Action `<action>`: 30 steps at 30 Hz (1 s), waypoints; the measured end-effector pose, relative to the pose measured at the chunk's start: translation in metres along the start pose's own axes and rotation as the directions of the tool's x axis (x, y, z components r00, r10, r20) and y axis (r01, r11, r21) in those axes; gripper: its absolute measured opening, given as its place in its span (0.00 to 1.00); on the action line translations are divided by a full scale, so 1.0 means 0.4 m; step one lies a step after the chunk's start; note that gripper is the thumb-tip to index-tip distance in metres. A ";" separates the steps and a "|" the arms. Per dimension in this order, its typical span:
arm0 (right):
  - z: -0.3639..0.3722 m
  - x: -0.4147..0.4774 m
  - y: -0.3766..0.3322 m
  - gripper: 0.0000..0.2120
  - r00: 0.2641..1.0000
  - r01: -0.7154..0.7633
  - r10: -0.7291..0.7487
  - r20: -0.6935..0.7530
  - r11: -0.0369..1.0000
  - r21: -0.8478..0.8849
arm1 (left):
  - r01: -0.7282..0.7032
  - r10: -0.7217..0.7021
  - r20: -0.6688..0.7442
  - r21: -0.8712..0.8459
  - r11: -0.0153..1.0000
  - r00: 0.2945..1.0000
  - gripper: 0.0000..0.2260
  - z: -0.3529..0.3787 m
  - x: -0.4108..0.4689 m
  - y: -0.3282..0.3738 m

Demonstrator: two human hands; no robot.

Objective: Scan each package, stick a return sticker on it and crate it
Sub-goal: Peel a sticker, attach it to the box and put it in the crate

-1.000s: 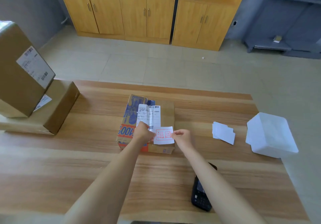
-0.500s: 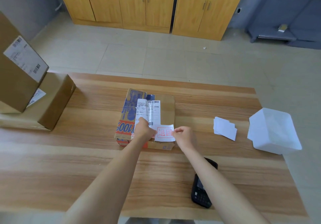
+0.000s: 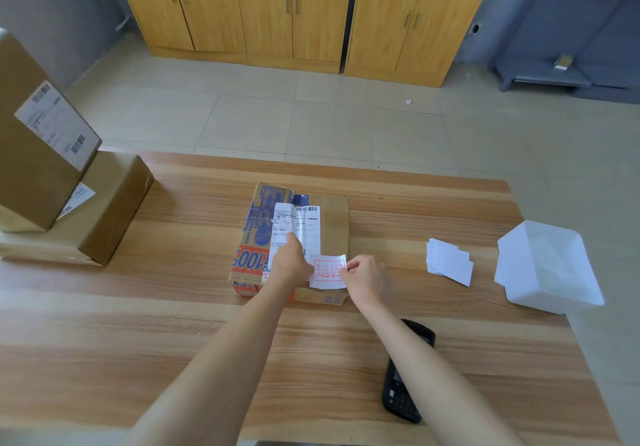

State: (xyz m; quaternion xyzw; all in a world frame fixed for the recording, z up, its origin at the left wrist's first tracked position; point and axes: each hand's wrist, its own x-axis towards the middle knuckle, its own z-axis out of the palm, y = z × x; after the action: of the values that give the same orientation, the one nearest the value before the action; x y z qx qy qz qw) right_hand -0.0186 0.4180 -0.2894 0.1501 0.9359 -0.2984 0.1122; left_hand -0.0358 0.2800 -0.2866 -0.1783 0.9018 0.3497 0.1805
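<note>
Though well apart from the fingers, far off to their left, shares the worktop (image 3: pixel 173 324) with them: the lower box (image 3: pixel 110 203), brown cardboard lying flat. Props up the upper box (image 3: pixel 38 168), tilted, with a white barcode label on its face.

Directly under both sets of fingers, mid-worktop: the package (image 3: pixel 334 217), lying flat, brown cardboard with blue and orange print along the side left of the left fingers. Bears a white shipping label (image 3: pixel 306 224) running from beneath the left fingers toward the far edge.

Rests the left hand (image 3: pixel 291 267) on the package, forefinger stretched forward onto the shipping label, thumb at the left edge of the return sticker (image 3: pixel 329 271). Cannot tell whether pinches that edge or merely presses it down.

Between the left fingers and the right fingers: the return sticker, white with red characters in a red frame. Covers the near end of the package, just below the shipping label.

Pinches the sticker's right edge with the right hand (image 3: pixel 367 277), thumb and curled fingers closed on the paper.

Nearer the body than the right fingers: the scanner (image 3: pixel 403 390), black, flat on the worktop, partly hidden under the right forearm.

To the right of the right fingers, apart from them: the white slips (image 3: pixel 450 262) in a loose pile. Further right again, near the worktop's edge: the white container (image 3: pixel 550 265).
</note>
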 end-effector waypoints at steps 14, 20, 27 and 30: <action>0.001 -0.002 0.006 0.09 0.991 0.125 -0.134 -0.022 0.963 -0.239 | -0.164 0.166 0.012 0.265 0.950 0.986 0.23 -0.017 -0.016 -0.002; 0.007 0.010 0.019 0.15 0.978 0.172 -0.182 -0.098 0.980 -0.098 | -0.276 0.296 -0.002 0.356 0.893 0.955 0.17 -0.038 -0.018 -0.036; 0.057 -0.013 0.011 0.25 0.856 0.502 -0.514 0.044 0.809 -0.306 | -0.438 0.510 0.073 0.626 0.645 0.857 0.21 0.012 -0.046 -0.026; 0.088 -0.029 0.030 0.27 0.828 0.527 -0.560 0.015 0.770 -0.359 | -0.453 0.517 0.123 0.675 0.582 0.847 0.26 0.043 -0.058 -0.039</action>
State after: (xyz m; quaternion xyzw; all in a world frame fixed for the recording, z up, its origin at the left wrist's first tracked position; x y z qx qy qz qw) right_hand 0.0007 0.4039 -0.3204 -0.1357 0.9807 -0.1407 0.0022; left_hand -0.0051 0.2859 -0.2968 0.1389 0.9859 0.0215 0.0913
